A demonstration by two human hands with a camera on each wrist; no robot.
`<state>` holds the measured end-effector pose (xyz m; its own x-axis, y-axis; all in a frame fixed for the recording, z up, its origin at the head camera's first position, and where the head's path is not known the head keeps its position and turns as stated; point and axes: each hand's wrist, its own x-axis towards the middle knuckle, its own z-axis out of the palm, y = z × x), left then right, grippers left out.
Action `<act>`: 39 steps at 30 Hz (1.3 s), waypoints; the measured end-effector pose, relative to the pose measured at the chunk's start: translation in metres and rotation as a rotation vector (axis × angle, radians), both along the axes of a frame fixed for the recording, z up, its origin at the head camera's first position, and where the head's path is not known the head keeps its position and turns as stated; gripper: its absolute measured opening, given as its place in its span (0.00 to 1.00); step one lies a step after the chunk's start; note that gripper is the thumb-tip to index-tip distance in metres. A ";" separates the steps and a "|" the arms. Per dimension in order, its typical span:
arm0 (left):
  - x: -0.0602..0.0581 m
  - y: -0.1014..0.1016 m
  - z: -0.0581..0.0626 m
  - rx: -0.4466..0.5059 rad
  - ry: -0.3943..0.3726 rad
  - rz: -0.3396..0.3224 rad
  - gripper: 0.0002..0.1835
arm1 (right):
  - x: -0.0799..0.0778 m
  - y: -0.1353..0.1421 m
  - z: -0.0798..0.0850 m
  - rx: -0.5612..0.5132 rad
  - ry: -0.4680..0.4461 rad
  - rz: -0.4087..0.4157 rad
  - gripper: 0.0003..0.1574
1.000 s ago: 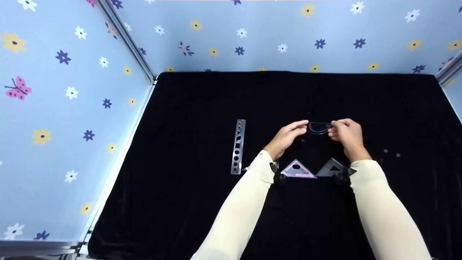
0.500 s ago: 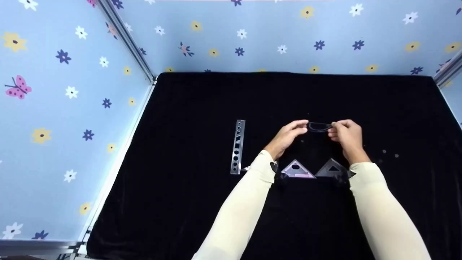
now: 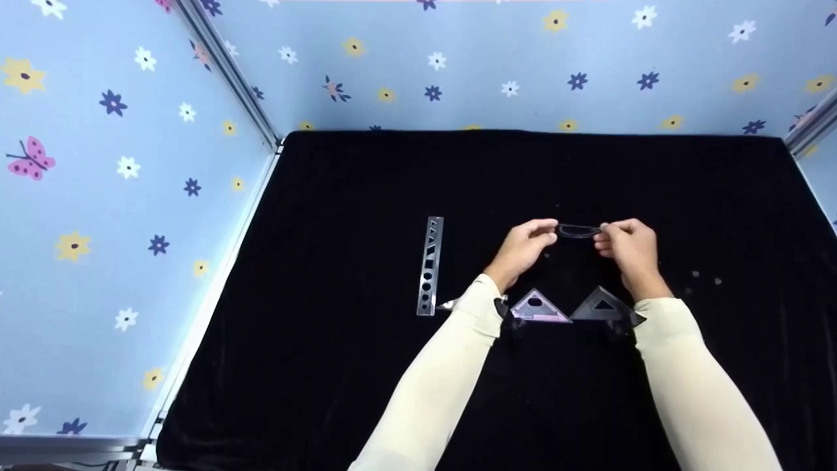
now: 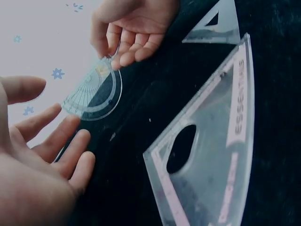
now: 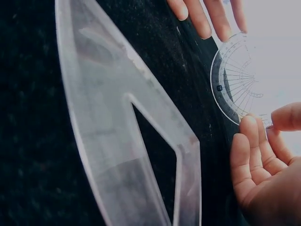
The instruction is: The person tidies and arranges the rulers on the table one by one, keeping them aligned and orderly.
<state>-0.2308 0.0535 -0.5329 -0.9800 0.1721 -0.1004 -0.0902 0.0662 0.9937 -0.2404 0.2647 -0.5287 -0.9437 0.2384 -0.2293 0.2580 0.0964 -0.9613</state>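
Note:
A clear half-round protractor [image 3: 578, 231] is held up between both hands in the head view. My right hand [image 3: 629, 252] pinches its right corner between thumb and fingers, as the right wrist view also shows. At the other corner, my left hand [image 4: 47, 155] has its fingertips touching or very near the edge. Its thumb stands apart, and the fingers are loosely extended. Below the hands lie a clear set square with pink print [image 3: 540, 309] and a plain clear set square [image 3: 603, 305]. The plain one, with its triangular cutout [image 5: 155, 155], looms large in the right wrist view.
A clear stencil ruler [image 3: 430, 267] with cut-out shapes lies left of the hands. Another clear piece [image 3: 448, 305] is mostly hidden by the left forearm. Small specks [image 3: 718, 281] dot the black cloth [image 3: 314, 275] at right. Flowered blue panels [image 3: 392, 65] border the table.
The protractor has tilted, so its half-round outline now looks flatter and narrower in the head view. Both hands stay almost in place.

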 end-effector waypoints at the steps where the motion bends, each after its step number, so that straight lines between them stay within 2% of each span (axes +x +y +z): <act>1: -0.003 0.002 -0.004 -0.029 0.015 0.024 0.20 | 0.001 0.000 0.000 0.000 0.002 -0.001 0.09; 3: -0.010 0.006 -0.015 -0.096 0.045 0.086 0.17 | 0.002 -0.002 0.000 -0.006 0.004 -0.002 0.09; 6: -0.025 0.010 -0.039 -0.185 0.079 0.181 0.12 | 0.003 -0.005 0.001 -0.010 0.004 0.008 0.06; 8: -0.033 0.012 -0.051 -0.206 0.087 0.229 0.10 | 0.004 -0.007 0.003 -0.007 0.002 0.020 0.03; 10: -0.037 0.012 -0.058 -0.207 0.088 0.255 0.08 | 0.005 -0.009 0.004 0.002 0.005 0.031 0.03; 18: -0.038 0.008 -0.058 -0.163 0.058 0.284 0.07 | 0.010 -0.013 0.005 0.026 0.048 0.050 0.06; 26: -0.035 0.005 -0.056 -0.135 0.002 0.294 0.06 | 0.012 -0.016 0.002 0.032 0.042 0.064 0.09; 32: -0.038 0.003 -0.062 -0.113 -0.003 0.297 0.07 | 0.012 -0.018 0.003 0.040 0.045 0.073 0.06; 39: -0.041 0.001 -0.069 -0.068 -0.051 0.294 0.08 | 0.014 -0.019 0.004 0.048 0.049 0.081 0.03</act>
